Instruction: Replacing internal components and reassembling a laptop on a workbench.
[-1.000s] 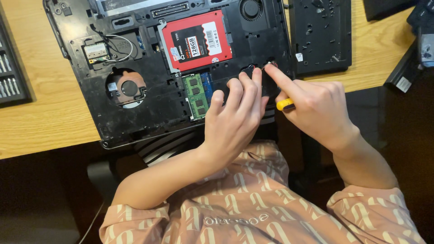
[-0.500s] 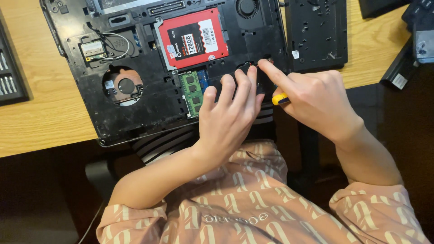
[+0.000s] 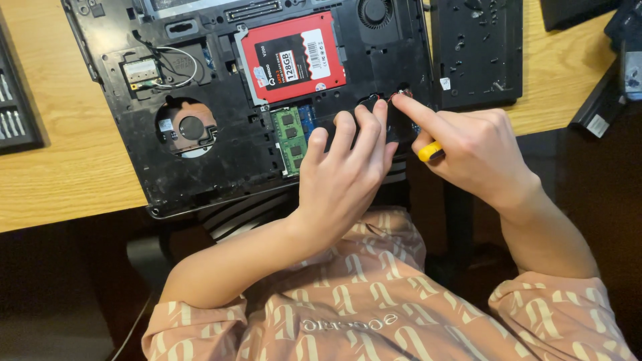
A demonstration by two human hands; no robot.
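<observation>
Opened laptop base [image 3: 221,154] lies bottom-up on the wooden desk [image 3: 60,174], near edge overhanging toward the person.

Landmark = red drive [image 3: 294,57] in its bay.

- Left hand [image 3: 341,180]: palm down, fingers [image 3: 344,130] together and nearly straight, tips pressing on the black chassis just below the red drive, right beside the green memory stick [image 3: 289,139]. Not gripping anything, flat contact only. Forearm comes up from lower left.
- Right hand [image 3: 478,150]: index finger stretched out, tip touching a small spot with red wiring [image 3: 401,93] at the drive's lower right. Other fingers curled, clenched round a yellow-handled screwdriver [image 3: 430,151]; only the handle end shows, tip hidden in the hand. Wrist bent, forearm from lower right.
- The two hands' fingertips are just beside each other, left tips slightly nearer the person than the right index tip.

Elsewhere: round fan [image 3: 190,127] well left of and below the drive; small wireless card [image 3: 140,70] with two wires left of it; removed black cover panel [image 3: 476,50] right of it, on the desk; bit tray [image 3: 17,107] at far left edge.
</observation>
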